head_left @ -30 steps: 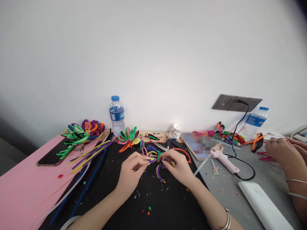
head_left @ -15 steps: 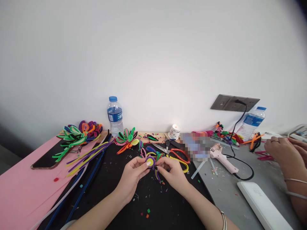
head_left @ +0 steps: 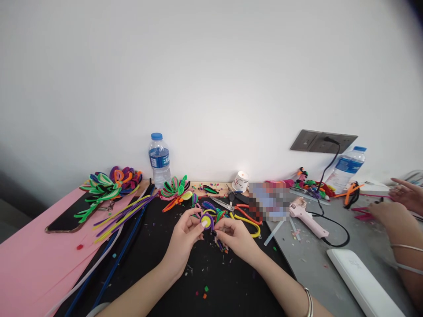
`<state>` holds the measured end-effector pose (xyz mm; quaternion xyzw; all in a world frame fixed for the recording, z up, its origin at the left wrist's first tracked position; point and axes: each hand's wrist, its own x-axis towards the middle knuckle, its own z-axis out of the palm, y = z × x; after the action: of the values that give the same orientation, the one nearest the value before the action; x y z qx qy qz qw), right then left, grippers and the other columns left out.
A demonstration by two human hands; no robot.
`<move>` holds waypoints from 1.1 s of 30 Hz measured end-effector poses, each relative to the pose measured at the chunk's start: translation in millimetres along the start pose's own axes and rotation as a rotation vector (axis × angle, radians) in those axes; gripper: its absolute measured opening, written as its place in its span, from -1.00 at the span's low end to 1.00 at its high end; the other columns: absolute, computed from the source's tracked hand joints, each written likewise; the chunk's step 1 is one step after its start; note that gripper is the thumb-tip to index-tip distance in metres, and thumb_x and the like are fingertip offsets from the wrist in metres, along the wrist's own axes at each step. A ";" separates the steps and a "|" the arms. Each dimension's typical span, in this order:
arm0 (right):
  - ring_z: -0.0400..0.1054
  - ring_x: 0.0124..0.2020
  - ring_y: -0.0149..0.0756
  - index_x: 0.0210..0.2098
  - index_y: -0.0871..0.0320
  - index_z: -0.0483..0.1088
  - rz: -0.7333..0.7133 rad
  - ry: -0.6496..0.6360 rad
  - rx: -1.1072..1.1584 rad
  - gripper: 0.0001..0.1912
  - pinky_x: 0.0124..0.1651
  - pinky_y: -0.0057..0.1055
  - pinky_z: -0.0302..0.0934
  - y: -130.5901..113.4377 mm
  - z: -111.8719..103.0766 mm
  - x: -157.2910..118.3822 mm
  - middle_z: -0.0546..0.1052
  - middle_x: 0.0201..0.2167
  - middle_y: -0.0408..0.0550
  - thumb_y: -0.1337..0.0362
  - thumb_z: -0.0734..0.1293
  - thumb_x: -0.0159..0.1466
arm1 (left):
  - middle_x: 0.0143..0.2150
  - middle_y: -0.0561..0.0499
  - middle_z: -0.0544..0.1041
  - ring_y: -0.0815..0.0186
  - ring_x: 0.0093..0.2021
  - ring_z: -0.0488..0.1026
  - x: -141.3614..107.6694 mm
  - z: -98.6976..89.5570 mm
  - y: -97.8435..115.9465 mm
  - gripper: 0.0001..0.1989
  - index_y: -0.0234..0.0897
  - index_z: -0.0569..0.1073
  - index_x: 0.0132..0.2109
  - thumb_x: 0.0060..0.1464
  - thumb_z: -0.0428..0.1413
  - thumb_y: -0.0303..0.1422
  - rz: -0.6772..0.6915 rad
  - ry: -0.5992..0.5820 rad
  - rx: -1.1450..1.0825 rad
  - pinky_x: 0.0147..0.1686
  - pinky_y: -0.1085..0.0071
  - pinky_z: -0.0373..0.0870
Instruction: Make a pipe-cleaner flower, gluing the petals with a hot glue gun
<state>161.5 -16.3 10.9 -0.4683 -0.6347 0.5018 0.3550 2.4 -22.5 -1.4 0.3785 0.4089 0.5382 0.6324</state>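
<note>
My left hand (head_left: 185,233) pinches a round purple and yellow pipe-cleaner coil (head_left: 207,221) between thumb and fingers. The thumb lies across its yellow middle. At the coil's lower right, my right hand (head_left: 236,237) is closed on a small black piece (head_left: 214,233), whose kind is too small to make out. Coloured pipe-cleaner pieces (head_left: 222,246) show below and behind the fingers, partly hidden. Just beyond my right hand lie scissors (head_left: 226,205) with a red handle, beside a yellow loop (head_left: 254,230).
Pipe-cleaner flowers (head_left: 176,190), loose pipe cleaners (head_left: 124,215), a phone (head_left: 66,220) and a water bottle (head_left: 160,160) stand left. A paper cup (head_left: 241,181) is by the wall. On the right are a corded pink glue gun (head_left: 310,223), a white case (head_left: 360,277) and a co-worker's hands (head_left: 391,220).
My hands stay almost in place, still holding the coil and the black piece. At the right, the co-worker's hands have moved apart, one now with fingers spread.
</note>
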 end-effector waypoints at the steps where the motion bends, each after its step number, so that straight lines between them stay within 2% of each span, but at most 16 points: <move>1: 0.17 -0.64 -0.48 -0.50 0.18 0.31 0.003 0.001 -0.005 -0.91 -0.57 -0.54 0.08 -0.1 0.0 -0.1 0.33 -0.66 -0.24 0.28 0.28 0.07 | -0.45 0.12 0.36 0.45 -0.46 0.31 0.4 -0.4 0.2 -0.67 -0.22 0.32 -0.12 -0.08 0.16 -0.32 0.018 -0.009 0.034 -0.46 0.53 0.27; 7: 0.15 -0.67 -0.49 -0.48 0.18 0.30 0.003 0.019 -0.034 -0.90 -0.60 -0.55 0.05 0.1 -1.5 -0.2 0.29 -0.68 -0.25 0.28 0.24 0.11 | -0.38 0.07 0.39 0.40 -0.44 0.34 1.6 -1.2 2.9 -0.72 -0.24 0.32 -0.11 -0.02 0.09 -0.32 0.123 -0.065 0.199 -0.45 0.48 0.30; 19: 0.13 -0.67 -0.47 -0.45 0.14 0.26 -0.044 0.040 -0.076 -0.88 -0.61 -0.52 0.06 4.6 -4.5 0.4 0.24 -0.67 -0.26 0.23 0.21 0.16 | -0.31 0.01 0.48 0.26 -0.28 0.44 4.5 -7.4 1.2 -0.70 -0.22 0.34 -0.13 -0.09 0.13 -0.35 0.126 -0.112 0.282 -0.38 0.40 0.41; 22: 0.13 -0.67 -0.47 -0.46 0.15 0.25 -0.057 0.045 -0.090 -0.89 -0.61 -0.53 0.06 4.3 -4.5 0.1 0.23 -0.66 -0.26 0.26 0.21 0.16 | -0.31 0.01 0.48 0.28 -0.29 0.44 3.8 -7.7 2.1 -0.73 -0.22 0.35 -0.15 -0.07 0.11 -0.36 0.148 -0.118 0.305 -0.37 0.40 0.41; 28: 0.14 -0.65 -0.47 -0.45 0.14 0.26 -0.076 0.051 -0.121 -0.90 -0.60 -0.53 0.06 6.5 -4.9 -0.3 0.24 -0.63 -0.25 0.25 0.21 0.16 | -0.34 0.01 0.45 0.36 -0.44 0.39 5.9 -10.3 1.0 -0.76 -0.24 0.35 -0.15 -0.02 0.07 -0.33 0.156 -0.156 0.312 -0.45 0.44 0.39; 33: 0.12 -0.66 -0.46 -0.46 0.13 0.25 -0.075 0.059 -0.109 -0.88 -0.61 -0.52 0.04 4.2 -5.4 0.0 0.22 -0.65 -0.25 0.22 0.21 0.16 | -0.35 0.02 0.44 0.36 -0.43 0.39 6.0 -10.7 2.5 -0.77 -0.24 0.36 -0.17 -0.04 0.09 -0.35 0.139 -0.163 0.292 -0.43 0.43 0.39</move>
<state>167.5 -14.4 8.1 -0.4772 -0.6675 0.4388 0.3664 -7.9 -15.9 -3.7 0.5358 0.4031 0.4831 0.5630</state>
